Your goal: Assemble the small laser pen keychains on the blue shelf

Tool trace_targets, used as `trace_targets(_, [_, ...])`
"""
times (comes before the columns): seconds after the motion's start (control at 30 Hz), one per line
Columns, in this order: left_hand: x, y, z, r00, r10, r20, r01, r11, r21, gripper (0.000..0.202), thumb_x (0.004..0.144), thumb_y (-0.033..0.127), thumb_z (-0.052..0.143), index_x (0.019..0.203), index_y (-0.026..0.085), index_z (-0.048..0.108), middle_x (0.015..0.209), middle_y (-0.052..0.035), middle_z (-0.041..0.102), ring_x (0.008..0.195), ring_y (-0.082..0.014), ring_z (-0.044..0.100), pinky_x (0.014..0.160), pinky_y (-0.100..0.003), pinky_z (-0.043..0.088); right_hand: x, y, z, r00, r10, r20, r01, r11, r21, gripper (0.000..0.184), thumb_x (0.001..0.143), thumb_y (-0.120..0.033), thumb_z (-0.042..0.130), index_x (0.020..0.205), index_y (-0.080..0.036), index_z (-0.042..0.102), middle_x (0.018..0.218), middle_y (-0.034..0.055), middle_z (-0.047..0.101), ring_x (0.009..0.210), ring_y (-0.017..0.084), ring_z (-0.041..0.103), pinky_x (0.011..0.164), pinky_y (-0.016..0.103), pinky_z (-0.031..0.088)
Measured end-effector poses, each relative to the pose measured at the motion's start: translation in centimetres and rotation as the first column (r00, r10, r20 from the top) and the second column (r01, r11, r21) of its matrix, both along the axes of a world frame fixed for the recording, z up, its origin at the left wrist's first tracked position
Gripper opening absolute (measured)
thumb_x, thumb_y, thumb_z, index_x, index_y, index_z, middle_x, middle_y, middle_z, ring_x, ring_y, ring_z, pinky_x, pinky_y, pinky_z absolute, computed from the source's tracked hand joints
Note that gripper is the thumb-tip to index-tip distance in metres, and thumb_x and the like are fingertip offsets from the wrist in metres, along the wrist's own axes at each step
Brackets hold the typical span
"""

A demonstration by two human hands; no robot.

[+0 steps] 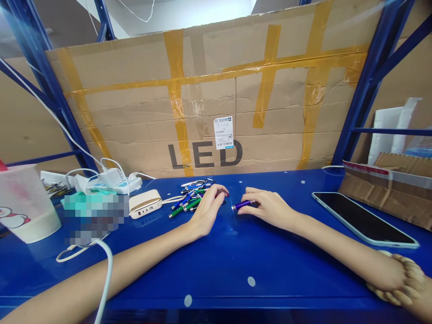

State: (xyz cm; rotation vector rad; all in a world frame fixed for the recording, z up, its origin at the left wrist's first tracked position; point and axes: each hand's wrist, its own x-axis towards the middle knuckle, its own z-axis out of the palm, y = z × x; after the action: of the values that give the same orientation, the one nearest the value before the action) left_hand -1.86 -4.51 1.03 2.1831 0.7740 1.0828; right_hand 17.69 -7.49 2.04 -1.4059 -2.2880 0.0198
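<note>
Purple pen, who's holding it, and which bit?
The right hand pinches the purple pen by its back end. The left hand touches the pen pile; its grip cannot be told.

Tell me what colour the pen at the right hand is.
The pen is purple with a silver tip; the head view shows it.

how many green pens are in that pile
2 that show clearly: one green pen at the near left edge of the pile, another just right of it, beside the left hand. More may be hidden under the pile or that hand. The right hand holds a purple pen.
</note>
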Motion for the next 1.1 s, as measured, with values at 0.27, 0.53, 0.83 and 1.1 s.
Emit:
trace_targets(0.27, [0.03, -0.04, 0.0, 1.0, 0.005, -0.009, -0.005, 1.0, 0.01, 0.027, 0.092, 0.036, 0.026, 0.093, 0.02, 0.047, 0.096, -0.0051, 0.052, 0.097, -0.0199, 0.048, 0.09, -0.034, 0.035, 0.29, 0.14, -0.11, 0.998, 0.06, 0.002, -0.06, 0.996, -0.069, 0.033, 0.086, -0.054, 0.04, 0.093, -0.032, 0.064, 0.087, -0.001, 0.054, 0.077, 0.016, 0.056, 0.063, 0.026, 0.038])
trace_targets(0.53, [0.07, -0.21, 0.17, 1.0, 0.007, -0.019, -0.006, 1.0, 0.022, 0.026, 0.091, 0.036, 0.026, 0.094, 0.02, 0.047, 0.096, -0.0051, 0.053, 0.096, -0.0202, 0.048, 0.089, -0.034, 0.035, 0.22, 0.09, 0.01, 0.998, 0.066, -0.023, -0.068, 0.994, -0.08, 0.032, 0.086, -0.054, 0.042, 0.092, -0.031, 0.064, 0.087, -0.0011, 0.055, 0.079, 0.017, 0.056, 0.064, 0.026, 0.038])
trace_targets(0.83, [0.1, 0.05, 0.01, 1.0, -0.002, -0.011, 0.002, 1.0, 0.015, 0.026, 0.091, 0.037, 0.026, 0.093, 0.02, 0.047, 0.096, -0.0052, 0.052, 0.096, -0.0201, 0.048, 0.089, -0.034, 0.036, 0.04, -0.14, 0.06, 1.0, 0.02, 0.019, -0.019, 0.998, -0.053, 0.042, 0.08, -0.063, 0.043, 0.08, -0.027, 0.064, 0.079, -0.0017, 0.053, 0.068, 0.014, 0.054, 0.056, 0.023, 0.034])
trace_targets(1.1, [0.08, -0.1, 0.1, 1.0, 0.005, -0.03, -0.004, 1.0, 0.017, 0.027, 0.092, 0.037, 0.026, 0.094, 0.02, 0.047, 0.096, -0.0052, 0.052, 0.097, -0.02, 0.048, 0.09, -0.034, 0.035, 0.01, -0.16, 0.07, 0.999, 0.043, 0.007, -0.042, 0.997, -0.066, 0.037, 0.085, -0.057, 0.041, 0.087, -0.028, 0.065, 0.086, -0.0007, 0.056, 0.077, 0.017, 0.056, 0.061, 0.025, 0.037])
